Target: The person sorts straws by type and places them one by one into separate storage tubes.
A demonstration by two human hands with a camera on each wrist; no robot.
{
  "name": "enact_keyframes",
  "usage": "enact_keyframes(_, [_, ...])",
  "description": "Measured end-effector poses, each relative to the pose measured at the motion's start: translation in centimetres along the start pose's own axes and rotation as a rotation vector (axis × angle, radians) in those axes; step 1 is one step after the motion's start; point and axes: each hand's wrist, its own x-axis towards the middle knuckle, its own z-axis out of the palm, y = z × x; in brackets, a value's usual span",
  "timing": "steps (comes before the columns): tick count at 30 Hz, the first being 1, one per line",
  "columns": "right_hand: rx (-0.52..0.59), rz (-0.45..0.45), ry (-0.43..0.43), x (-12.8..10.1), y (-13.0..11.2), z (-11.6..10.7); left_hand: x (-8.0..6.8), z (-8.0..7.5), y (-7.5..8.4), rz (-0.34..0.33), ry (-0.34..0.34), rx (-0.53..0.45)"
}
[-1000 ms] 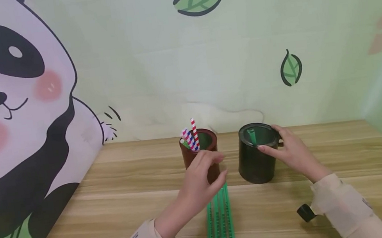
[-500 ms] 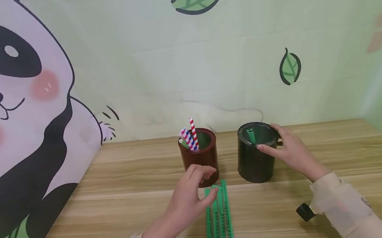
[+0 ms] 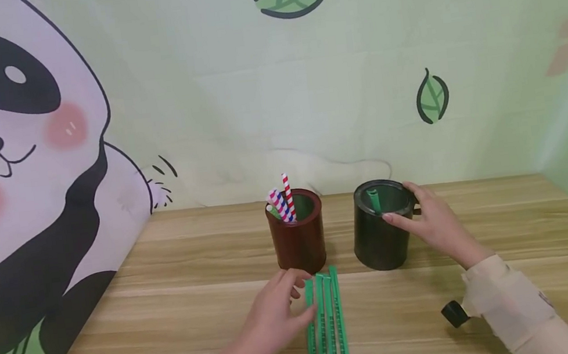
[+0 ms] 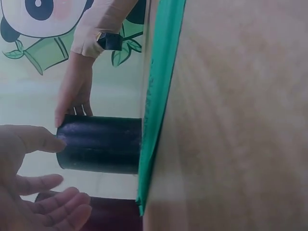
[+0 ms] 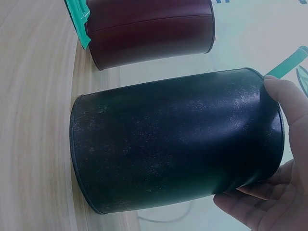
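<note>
From the head view, the left hand [image 3: 274, 317] lies low on the desk [image 3: 172, 306] with its fingers [image 3: 296, 283] loosely bent beside the far ends of the green straws [image 3: 326, 324], which lie side by side in a row running toward the person; the fingertips are at the leftmost straw, but no closed pinch shows, so the hand reads as relaxed and holding nothing. The right hand [image 3: 434, 224] curls round the rim of the black cup [image 3: 379, 230], which stands upright with one green straw [image 3: 373, 200] already inside; just beside it stands the brown cup [image 3: 297, 239] with striped straws [image 3: 282, 203] leaning in it. In the left wrist view, the left hand [image 4: 33, 192] appears with spread, nearly straight fingers, apart from the green straws [image 4: 156, 110] and gripping none, with the black cup [image 4: 98, 144] beyond. In the right wrist view, the right hand [image 5: 274, 178] wraps the black cup [image 5: 178, 144] at its top edge, thumb on the wall, steadying it. The step in hand looks like picking a green straw off the desk; the next move likely calls for closing thumb and forefinger on a single straw end without dragging its neighbours, then lifting it clear toward the held cup.
</note>
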Motion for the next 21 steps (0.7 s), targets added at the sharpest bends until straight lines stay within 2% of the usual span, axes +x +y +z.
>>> enact_keyframes(4, [0.001,-0.007,0.004,0.0,0.0,0.0,-0.4,0.2,-0.4,-0.053,-0.065,-0.069])
enact_keyframes(8, [0.005,-0.009,0.002,0.0,0.0,-0.1,-0.8,0.5,-0.8,-0.098,-0.102,-0.141])
enact_keyframes(14, [0.005,-0.008,-0.006,-0.1,-0.2,-0.1,-1.0,1.2,-1.4,-0.206,-0.163,-0.250])
enact_keyframes(19, [-0.005,0.002,-0.009,-0.1,-0.2,-0.1,-1.1,2.2,-1.8,-0.285,-0.194,-0.376])
enact_keyframes(21, [-0.009,0.007,-0.012,0.0,-0.1,-0.1,-1.1,2.4,-1.8,-0.309,-0.194,-0.385])
